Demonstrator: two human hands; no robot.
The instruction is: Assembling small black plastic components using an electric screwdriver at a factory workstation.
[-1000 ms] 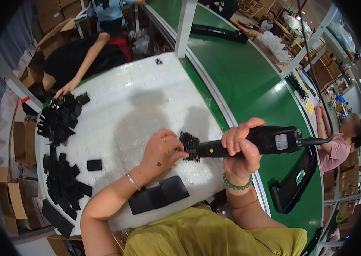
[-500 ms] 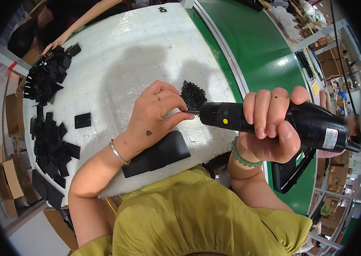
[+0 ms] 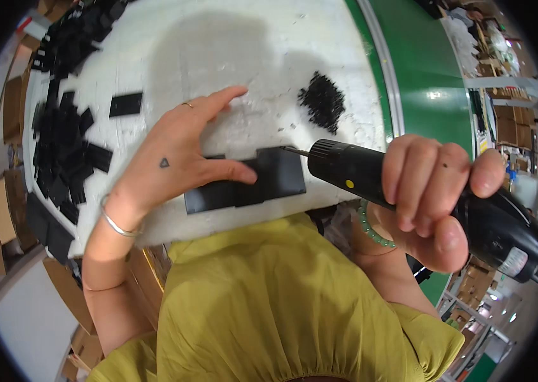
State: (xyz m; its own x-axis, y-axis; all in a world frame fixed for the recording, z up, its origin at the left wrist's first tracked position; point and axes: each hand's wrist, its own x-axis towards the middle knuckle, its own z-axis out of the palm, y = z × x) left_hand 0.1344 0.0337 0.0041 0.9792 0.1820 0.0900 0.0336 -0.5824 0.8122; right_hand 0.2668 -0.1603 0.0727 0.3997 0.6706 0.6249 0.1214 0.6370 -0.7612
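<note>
My right hand (image 3: 431,191) is wrapped round a black electric screwdriver (image 3: 358,169) with a yellow dot on its body. Its thin bit points left, and the tip shows over the far right part of a flat black plastic piece (image 3: 285,175); whether it touches cannot be told. My left hand (image 3: 170,153) is open and empty, thumb and fingers apart. The left thumb reaches over the middle of the black piece, whose left part (image 3: 212,198) lies below that hand. Beyond the bit sits a heap of small black screws (image 3: 323,102).
A single small black plate (image 3: 126,104) lies beyond my left hand. Heaps of black plastic parts (image 3: 59,153) line the left side of the white-covered table (image 3: 262,70). A green surface with a metal rail (image 3: 383,57) runs along the right. Cardboard boxes (image 3: 11,204) stand at far left.
My left hand has let go of the screwdriver's bit, moved left and opened. The screwdriver's tip now points slightly upward to the left. The view has shifted, and the other person's arm is out of it.
</note>
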